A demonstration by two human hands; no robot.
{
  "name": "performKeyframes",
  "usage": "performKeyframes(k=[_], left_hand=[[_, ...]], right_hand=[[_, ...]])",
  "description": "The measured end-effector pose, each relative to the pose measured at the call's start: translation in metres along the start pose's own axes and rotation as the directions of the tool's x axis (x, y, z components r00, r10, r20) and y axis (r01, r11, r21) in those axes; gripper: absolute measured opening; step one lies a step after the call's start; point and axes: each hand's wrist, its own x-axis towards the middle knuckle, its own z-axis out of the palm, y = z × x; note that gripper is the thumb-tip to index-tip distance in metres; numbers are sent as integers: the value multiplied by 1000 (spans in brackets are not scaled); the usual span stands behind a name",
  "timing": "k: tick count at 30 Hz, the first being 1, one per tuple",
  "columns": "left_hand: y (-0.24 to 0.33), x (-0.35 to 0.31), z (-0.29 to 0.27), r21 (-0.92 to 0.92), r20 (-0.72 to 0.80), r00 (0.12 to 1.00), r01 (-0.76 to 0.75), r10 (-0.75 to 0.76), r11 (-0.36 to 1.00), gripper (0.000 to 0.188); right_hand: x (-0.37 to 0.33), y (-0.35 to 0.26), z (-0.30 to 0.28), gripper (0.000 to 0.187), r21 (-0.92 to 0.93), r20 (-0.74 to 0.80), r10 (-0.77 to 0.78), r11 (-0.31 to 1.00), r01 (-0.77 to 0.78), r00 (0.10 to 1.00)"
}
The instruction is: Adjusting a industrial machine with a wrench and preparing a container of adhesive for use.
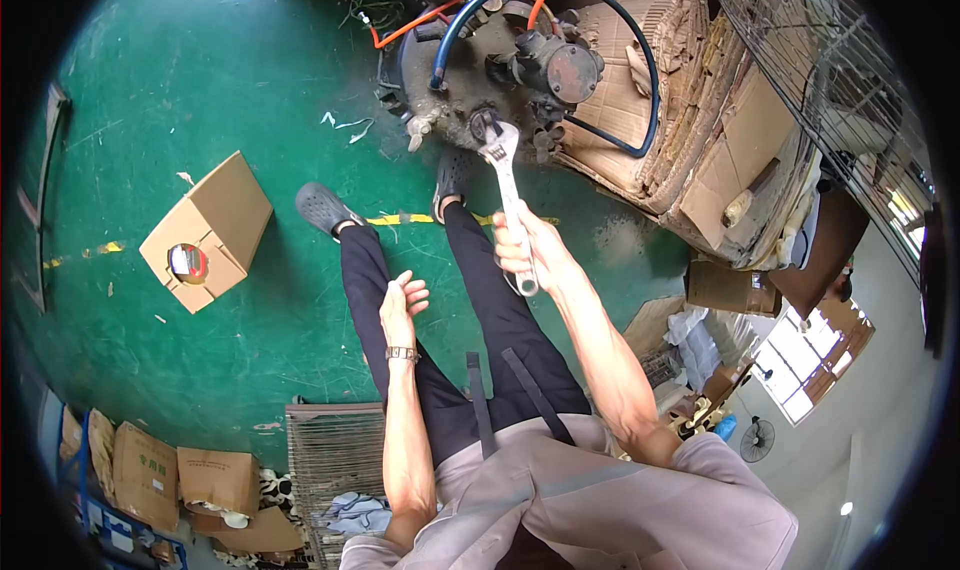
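My right hand (530,242) is closed round the handle of an adjustable wrench (508,190). The wrench's jaws reach a dark fitting (486,122) on the near side of a grimy metal tank (455,70); whether they grip it I cannot tell. A round flanged part (572,72), valves, a thick blue hose (610,10) and orange tubing (412,24) are fixed about the tank. Over my thigh hangs my left hand (400,305), holding nothing, its fingers loosely curled and partly apart. A watch (402,354) is on that wrist.
On the green floor (200,370) at left stands a cardboard box (215,230) with a round hole. Flattened cardboard (640,120) is stacked right of the tank, beneath a wire rack (800,50). A slatted seat (335,450) and more boxes (150,475) are at the lower left.
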Motion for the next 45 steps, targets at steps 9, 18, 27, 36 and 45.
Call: performKeyframes(k=[9, 18, 27, 36, 45], left_hand=[[23, -7, -4, 65, -5, 997, -83, 83, 994, 54], [217, -14, 149, 469, 226, 437, -832, 870, 296, 46], [225, 37, 165, 604, 120, 505, -720, 855, 342, 39], [69, 83, 46, 385, -386, 904, -25, 186, 923, 68], [-108, 17, 67, 319, 63, 945, 285, -320, 904, 60]], right_hand=[[55, -8, 63, 33, 163, -47, -4, 987, 11, 999], [100, -26, 154, 16, -33, -216, -238, 971, 237, 947], [146, -32, 186, 29, -447, -503, -424, 873, 193, 753], [199, 111, 81, 50, -684, -643, -544, 724, -85, 539], [19, -95, -151, 23, -753, 355, -758, -579, -314, 548]])
